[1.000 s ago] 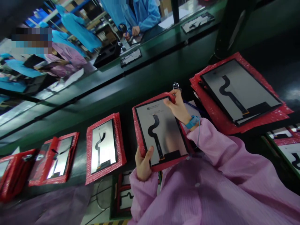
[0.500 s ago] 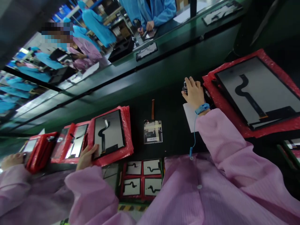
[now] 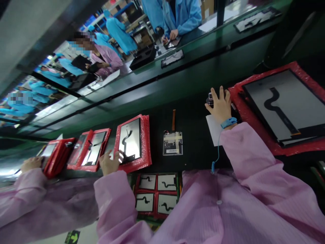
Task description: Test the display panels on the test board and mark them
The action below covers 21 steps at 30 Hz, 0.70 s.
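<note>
My left hand (image 3: 109, 163) is open, its fingers apart, at the lower left edge of a display panel (image 3: 132, 144). That panel has a curved black ribbon cable and lies on a stack of red bubble-wrap pouches (image 3: 145, 145). Whether the fingertips touch the panel I cannot tell. My right hand (image 3: 219, 107), wearing a blue wrist strap (image 3: 229, 122), is open with spread fingers beside a small metal object (image 3: 210, 98), whose kind is unclear. Between my hands lies a small circuit-board piece (image 3: 172, 144) with a brown ribbon (image 3: 174, 119) above it.
On the right, a large display panel (image 3: 291, 98) lies on red wrap. White paper (image 3: 212, 127) sits under my right wrist. A tray of several panels (image 3: 154, 193) is below the bench edge. A co-worker's hand (image 3: 30, 164) is at the far-left red pouches (image 3: 57, 157).
My left hand has let go of the panel's edge and opened. My right hand's fingers have spread wider beside the metal object. The whole view has shifted, so things appear farther right.
</note>
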Each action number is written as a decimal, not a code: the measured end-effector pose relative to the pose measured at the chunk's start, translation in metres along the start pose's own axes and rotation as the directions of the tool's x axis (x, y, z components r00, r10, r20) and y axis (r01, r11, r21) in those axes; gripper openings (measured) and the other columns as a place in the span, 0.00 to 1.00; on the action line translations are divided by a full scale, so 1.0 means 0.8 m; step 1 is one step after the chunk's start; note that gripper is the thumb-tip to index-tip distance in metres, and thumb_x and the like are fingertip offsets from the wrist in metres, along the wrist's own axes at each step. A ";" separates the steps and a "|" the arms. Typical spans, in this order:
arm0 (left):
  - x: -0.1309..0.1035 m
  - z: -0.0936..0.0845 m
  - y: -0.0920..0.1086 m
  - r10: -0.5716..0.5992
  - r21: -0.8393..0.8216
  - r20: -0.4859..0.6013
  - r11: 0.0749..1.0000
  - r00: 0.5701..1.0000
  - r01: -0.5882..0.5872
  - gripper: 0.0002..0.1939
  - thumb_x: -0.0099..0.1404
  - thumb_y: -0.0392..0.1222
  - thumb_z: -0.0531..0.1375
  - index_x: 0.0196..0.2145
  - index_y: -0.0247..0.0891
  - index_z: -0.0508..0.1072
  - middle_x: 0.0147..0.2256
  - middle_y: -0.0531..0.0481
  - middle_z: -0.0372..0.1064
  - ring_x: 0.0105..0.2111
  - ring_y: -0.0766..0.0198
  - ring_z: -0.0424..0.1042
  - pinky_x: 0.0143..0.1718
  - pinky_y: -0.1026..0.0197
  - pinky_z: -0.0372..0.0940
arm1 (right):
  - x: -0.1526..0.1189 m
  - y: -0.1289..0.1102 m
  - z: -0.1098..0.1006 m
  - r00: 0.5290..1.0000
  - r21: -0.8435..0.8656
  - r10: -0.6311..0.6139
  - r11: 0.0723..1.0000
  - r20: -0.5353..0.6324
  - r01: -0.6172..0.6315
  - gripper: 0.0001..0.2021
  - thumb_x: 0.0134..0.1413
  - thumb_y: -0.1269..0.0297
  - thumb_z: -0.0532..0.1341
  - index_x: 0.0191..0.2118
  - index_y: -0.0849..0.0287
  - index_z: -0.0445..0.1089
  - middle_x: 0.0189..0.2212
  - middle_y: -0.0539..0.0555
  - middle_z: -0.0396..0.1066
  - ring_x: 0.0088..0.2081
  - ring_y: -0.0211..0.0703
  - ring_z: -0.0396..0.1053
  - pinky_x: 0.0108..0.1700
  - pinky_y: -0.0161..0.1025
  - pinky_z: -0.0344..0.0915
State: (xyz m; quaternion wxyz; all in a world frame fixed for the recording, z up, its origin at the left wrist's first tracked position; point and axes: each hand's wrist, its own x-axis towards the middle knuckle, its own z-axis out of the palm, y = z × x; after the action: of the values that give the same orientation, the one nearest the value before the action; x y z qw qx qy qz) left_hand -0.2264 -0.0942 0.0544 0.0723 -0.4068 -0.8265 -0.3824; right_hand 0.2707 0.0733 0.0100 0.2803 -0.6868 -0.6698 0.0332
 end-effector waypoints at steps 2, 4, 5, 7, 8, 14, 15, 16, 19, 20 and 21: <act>-0.011 0.000 0.011 0.054 0.015 -0.062 0.998 0.997 -0.053 0.11 0.51 0.39 0.68 0.33 0.40 0.73 0.37 0.48 0.68 0.53 0.46 0.68 0.62 0.37 0.56 | -0.011 -0.005 -0.009 0.999 0.008 0.015 1.000 -0.034 -0.015 0.37 0.62 0.59 0.58 0.73 0.63 0.48 0.70 0.70 0.49 0.66 0.73 0.50 0.61 0.68 0.55; -0.032 0.004 0.032 0.173 -0.023 -0.108 0.984 0.979 -0.177 0.15 0.54 0.40 0.66 0.41 0.41 0.74 0.47 0.44 0.69 0.58 0.46 0.65 0.62 0.40 0.59 | -0.033 -0.011 -0.023 0.999 0.021 -0.001 1.000 -0.037 0.002 0.34 0.63 0.60 0.57 0.71 0.66 0.50 0.66 0.71 0.56 0.63 0.69 0.54 0.61 0.64 0.57; -0.046 0.007 0.046 0.251 -0.061 -0.113 0.964 0.961 -0.259 0.17 0.57 0.42 0.65 0.44 0.41 0.74 0.50 0.43 0.69 0.58 0.46 0.65 0.58 0.42 0.63 | -0.048 -0.015 -0.030 0.999 0.028 -0.031 0.999 -0.023 0.032 0.32 0.63 0.61 0.56 0.70 0.68 0.53 0.62 0.70 0.61 0.61 0.67 0.57 0.61 0.62 0.59; -0.081 0.016 0.078 0.386 -0.174 -0.095 0.901 0.918 -0.397 0.18 0.61 0.48 0.65 0.48 0.42 0.74 0.53 0.42 0.69 0.56 0.47 0.67 0.52 0.45 0.68 | -0.086 -0.019 -0.045 0.994 0.029 -0.108 0.994 0.010 0.108 0.29 0.62 0.63 0.57 0.66 0.68 0.59 0.58 0.68 0.66 0.58 0.64 0.60 0.61 0.59 0.61; -0.100 0.023 0.096 0.437 -0.231 -0.069 0.868 0.897 -0.440 0.18 0.62 0.48 0.64 0.49 0.43 0.74 0.53 0.42 0.69 0.56 0.48 0.68 0.50 0.47 0.69 | -0.107 -0.019 -0.053 0.991 0.009 -0.132 0.991 0.012 0.132 0.28 0.62 0.64 0.57 0.65 0.68 0.61 0.57 0.68 0.66 0.58 0.63 0.60 0.61 0.58 0.61; -0.218 0.087 0.191 0.560 -0.674 0.319 0.701 0.765 -0.232 0.13 0.70 0.48 0.59 0.49 0.41 0.73 0.53 0.41 0.70 0.56 0.53 0.70 0.54 0.51 0.67 | -0.220 0.020 -0.094 0.976 -0.228 0.009 0.972 -0.217 -0.060 0.23 0.63 0.70 0.54 0.62 0.62 0.62 0.62 0.65 0.63 0.63 0.64 0.56 0.62 0.61 0.59; -0.237 0.097 0.206 0.565 -0.722 0.391 0.678 0.727 -0.139 0.13 0.70 0.48 0.59 0.49 0.41 0.73 0.52 0.41 0.70 0.55 0.54 0.70 0.53 0.52 0.68 | -0.233 0.033 -0.099 0.962 -0.238 0.053 0.964 -0.269 -0.120 0.21 0.63 0.70 0.54 0.61 0.61 0.64 0.62 0.64 0.64 0.63 0.65 0.57 0.61 0.62 0.59; -0.254 0.106 0.220 0.568 -0.754 0.462 0.656 0.681 -0.035 0.14 0.70 0.48 0.59 0.49 0.41 0.73 0.52 0.41 0.71 0.54 0.55 0.71 0.53 0.52 0.68 | -0.244 0.046 -0.104 0.944 -0.235 0.090 0.957 -0.318 -0.171 0.19 0.63 0.69 0.55 0.59 0.60 0.65 0.60 0.64 0.65 0.62 0.64 0.58 0.61 0.63 0.59; -0.303 0.125 0.265 0.599 -0.761 0.636 0.593 0.488 0.263 0.15 0.69 0.49 0.61 0.49 0.40 0.74 0.49 0.41 0.73 0.51 0.56 0.74 0.53 0.52 0.69 | -0.264 0.082 -0.113 0.893 -0.191 0.144 0.951 -0.425 -0.244 0.13 0.64 0.64 0.56 0.52 0.60 0.68 0.53 0.65 0.70 0.57 0.62 0.64 0.58 0.60 0.61; -0.316 0.129 0.280 0.610 -0.742 0.670 0.573 0.423 0.348 0.15 0.68 0.50 0.62 0.48 0.39 0.74 0.48 0.41 0.74 0.50 0.56 0.74 0.54 0.52 0.68 | -0.268 0.090 -0.116 0.884 -0.175 0.144 0.954 -0.444 -0.243 0.12 0.64 0.62 0.57 0.50 0.60 0.68 0.51 0.65 0.71 0.55 0.61 0.65 0.57 0.59 0.62; -0.328 0.133 0.296 0.617 -0.715 0.697 0.555 0.365 0.426 0.16 0.67 0.50 0.63 0.47 0.39 0.75 0.47 0.41 0.75 0.50 0.56 0.74 0.54 0.52 0.68 | -0.270 0.095 -0.118 0.880 -0.159 0.142 0.959 -0.453 -0.236 0.11 0.64 0.60 0.57 0.48 0.60 0.68 0.49 0.65 0.72 0.53 0.60 0.66 0.56 0.58 0.63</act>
State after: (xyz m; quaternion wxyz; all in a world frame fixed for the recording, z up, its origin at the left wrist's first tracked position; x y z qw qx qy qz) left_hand 0.1394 -0.0937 0.0028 -0.5757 -0.5829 -0.3971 -0.4137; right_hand 0.3573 -0.1575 -0.0147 0.3450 -0.7645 -0.5189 -0.1651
